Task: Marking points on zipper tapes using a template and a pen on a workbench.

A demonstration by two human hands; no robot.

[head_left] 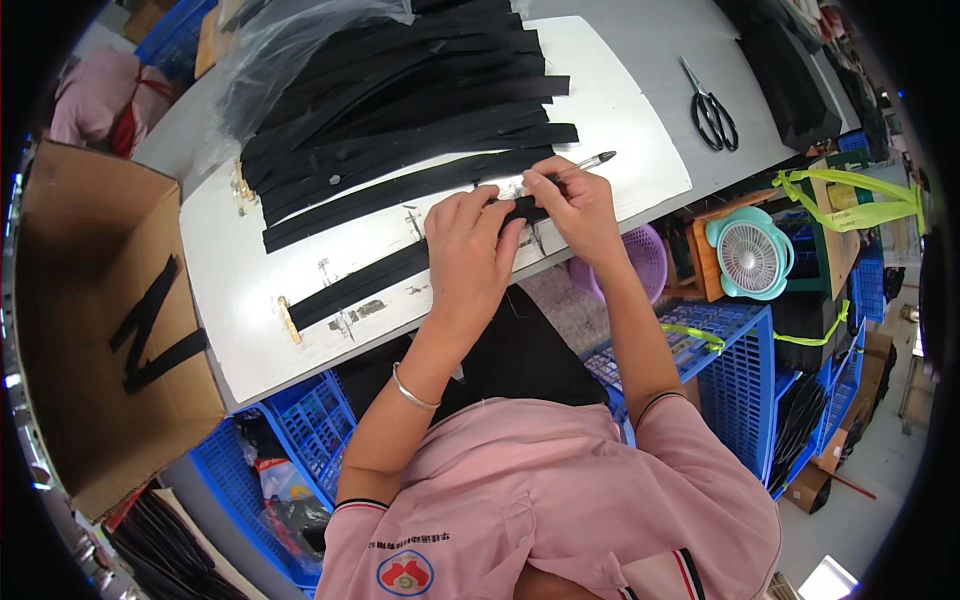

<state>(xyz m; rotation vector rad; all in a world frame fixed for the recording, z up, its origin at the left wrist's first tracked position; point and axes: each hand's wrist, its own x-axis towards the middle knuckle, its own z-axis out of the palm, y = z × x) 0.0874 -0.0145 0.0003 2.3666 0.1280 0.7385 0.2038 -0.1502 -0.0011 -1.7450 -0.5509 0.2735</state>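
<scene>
Left hand [468, 245]: I have it over the nearest black strip [365, 279]; I cannot tell its grip.
Right hand [578, 205]: closed around a pen-like tool [598, 160], just beside the left.
Strip: on the white board [228, 300], atop the bench [660, 60].

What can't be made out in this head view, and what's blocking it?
In the head view:
Near black strip: part of it is hidden under the left hand.
Pen-like tool: its rear part, and whether it is gripped, are hidden by the right hand.
Pile of black strips: far part cut off by the top edge.
</scene>
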